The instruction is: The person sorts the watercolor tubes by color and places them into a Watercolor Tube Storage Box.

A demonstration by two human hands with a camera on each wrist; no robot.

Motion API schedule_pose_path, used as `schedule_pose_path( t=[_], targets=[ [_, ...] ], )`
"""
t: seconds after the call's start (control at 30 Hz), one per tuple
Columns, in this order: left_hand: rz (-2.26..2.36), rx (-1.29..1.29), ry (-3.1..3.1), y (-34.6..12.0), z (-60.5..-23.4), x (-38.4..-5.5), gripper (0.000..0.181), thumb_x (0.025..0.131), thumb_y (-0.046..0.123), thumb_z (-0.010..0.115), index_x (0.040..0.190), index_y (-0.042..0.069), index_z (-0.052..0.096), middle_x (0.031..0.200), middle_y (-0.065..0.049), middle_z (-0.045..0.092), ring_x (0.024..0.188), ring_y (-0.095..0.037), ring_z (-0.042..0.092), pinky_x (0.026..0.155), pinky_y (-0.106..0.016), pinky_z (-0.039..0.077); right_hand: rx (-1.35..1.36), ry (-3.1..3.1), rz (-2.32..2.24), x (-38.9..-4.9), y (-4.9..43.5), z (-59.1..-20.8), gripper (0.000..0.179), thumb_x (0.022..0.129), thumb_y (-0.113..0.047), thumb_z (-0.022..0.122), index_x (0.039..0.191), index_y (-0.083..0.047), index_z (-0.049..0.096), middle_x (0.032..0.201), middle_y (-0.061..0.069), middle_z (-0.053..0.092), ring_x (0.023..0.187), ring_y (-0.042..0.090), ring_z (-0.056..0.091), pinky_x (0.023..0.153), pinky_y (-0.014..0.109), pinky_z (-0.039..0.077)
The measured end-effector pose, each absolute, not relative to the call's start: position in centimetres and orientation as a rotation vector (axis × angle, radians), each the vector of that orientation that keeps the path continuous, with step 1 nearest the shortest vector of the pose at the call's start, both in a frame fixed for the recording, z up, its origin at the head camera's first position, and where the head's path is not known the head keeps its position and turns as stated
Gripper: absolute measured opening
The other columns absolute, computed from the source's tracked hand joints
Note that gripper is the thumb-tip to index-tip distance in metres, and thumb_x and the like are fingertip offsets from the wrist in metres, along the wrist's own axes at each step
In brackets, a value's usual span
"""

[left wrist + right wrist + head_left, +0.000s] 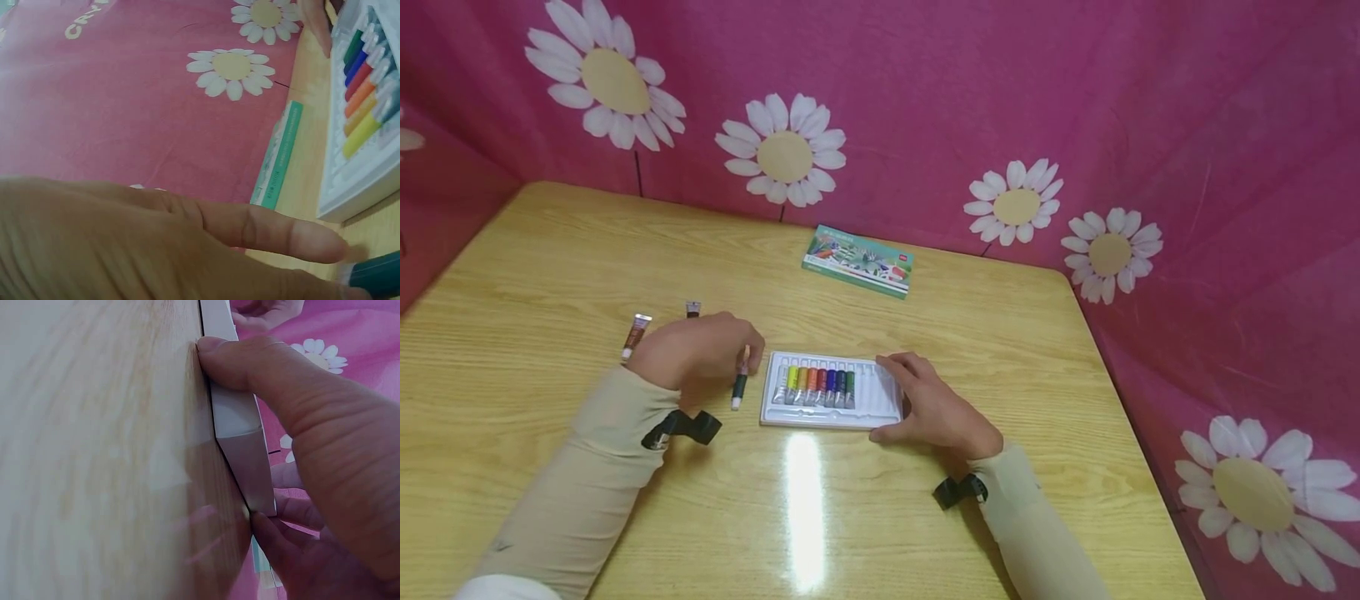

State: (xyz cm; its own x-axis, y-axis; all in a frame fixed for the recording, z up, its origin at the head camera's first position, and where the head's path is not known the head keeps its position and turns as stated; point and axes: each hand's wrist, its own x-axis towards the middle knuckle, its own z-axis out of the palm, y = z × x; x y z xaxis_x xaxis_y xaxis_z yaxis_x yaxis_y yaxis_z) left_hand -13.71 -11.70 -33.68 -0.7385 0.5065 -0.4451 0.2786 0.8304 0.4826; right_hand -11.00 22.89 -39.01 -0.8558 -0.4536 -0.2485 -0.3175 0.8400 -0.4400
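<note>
A white plastic tray (831, 423) lies on the table with a row of several paint tubes (822, 387) in its left and middle slots; slots at its right end hold none. My right hand (936, 406) grips the tray's right end, thumb on the near side and fingers at the far corner. Left of the tray, my left hand (703, 346) pinches the end of a dark green paint tube (740, 390) between thumb and index finger. In the left wrist view, the dark green tube (378, 275) shows beside those fingertips. The other left fingers are hidden there.
Near my left hand lie a brown paint tube (636, 335) and a dark tube (693, 309), partly covered by the hand. A green illustrated box (859, 261) lies at the table's back edge. A pink flowered curtain (895, 108) hangs behind the table (1000, 333).
</note>
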Motion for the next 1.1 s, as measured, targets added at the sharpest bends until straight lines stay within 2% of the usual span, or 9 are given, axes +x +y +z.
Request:
schedule_pose_path(
  t=[0.1, 0.27, 0.53, 0.9, 1.1],
  targets=[
    [0.482, 0.578, 2.411, -11.3, -34.0, -13.8, 0.014, 0.096, 0.001, 0.064, 0.094, 0.014, 0.065, 0.093, -0.006, 0.06, 0.09, -0.023, 0.055, 0.072, -0.032, 0.042, -0.574, 2.671, -0.555, -11.0, 22.9, -39.1, 0.108, 0.073, -0.053, 0.09, 0.162, -0.027, 0.034, 0.164, -0.001, 0.033, 0.142, 0.024, 0.039, 0.12, 0.046, 0.044],
    [0.441, 0.579, 2.38, -10.7, -34.3, -13.8, 0.028, 0.087, -0.01, 0.068, 0.096, 0.016, 0.065, 0.102, -0.008, 0.06, 0.094, -0.025, 0.055, 0.071, -0.031, 0.042, -0.573, 2.671, -0.552, -11.0, 22.9, -39.0, 0.108, 0.073, -0.053, 0.09, 0.162, -0.027, 0.034, 0.164, -0.001, 0.033, 0.142, 0.025, 0.04, 0.119, 0.046, 0.044],
    [0.462, 0.598, 2.362, -10.5, -34.5, -13.9, 0.022, 0.085, 0.0, 0.08, 0.091, 0.014, 0.066, 0.099, -0.006, 0.062, 0.089, -0.022, 0.055, 0.07, -0.029, 0.044, -0.583, 2.672, -0.548, -11.0, 22.9, -39.0, 0.108, 0.073, -0.053, 0.09, 0.162, -0.026, 0.033, 0.165, 0.0, 0.032, 0.143, 0.025, 0.039, 0.119, 0.047, 0.044],
    [0.485, 0.624, 2.374, -11.3, -34.2, -13.9, 0.016, 0.084, 0.009, 0.084, 0.092, 0.017, 0.072, 0.096, -0.002, 0.066, 0.09, -0.02, 0.056, 0.077, -0.031, 0.048, -0.574, 2.671, -0.552, -11.0, 22.9, -39.0, 0.109, 0.073, -0.053, 0.09, 0.162, -0.026, 0.033, 0.165, 0.001, 0.032, 0.144, 0.026, 0.038, 0.12, 0.048, 0.042],
    [0.491, 0.613, 2.375, -12.1, -33.6, -13.9, 0.012, 0.086, 0.01, 0.08, 0.092, 0.018, 0.073, 0.095, -0.002, 0.065, 0.092, -0.021, 0.056, 0.077, -0.032, 0.047, -0.575, 2.668, -0.559, -11.0, 22.9, -39.0, 0.108, 0.074, -0.053, 0.09, 0.162, -0.026, 0.033, 0.165, 0.001, 0.032, 0.143, 0.025, 0.039, 0.12, 0.047, 0.043]
  ],
)
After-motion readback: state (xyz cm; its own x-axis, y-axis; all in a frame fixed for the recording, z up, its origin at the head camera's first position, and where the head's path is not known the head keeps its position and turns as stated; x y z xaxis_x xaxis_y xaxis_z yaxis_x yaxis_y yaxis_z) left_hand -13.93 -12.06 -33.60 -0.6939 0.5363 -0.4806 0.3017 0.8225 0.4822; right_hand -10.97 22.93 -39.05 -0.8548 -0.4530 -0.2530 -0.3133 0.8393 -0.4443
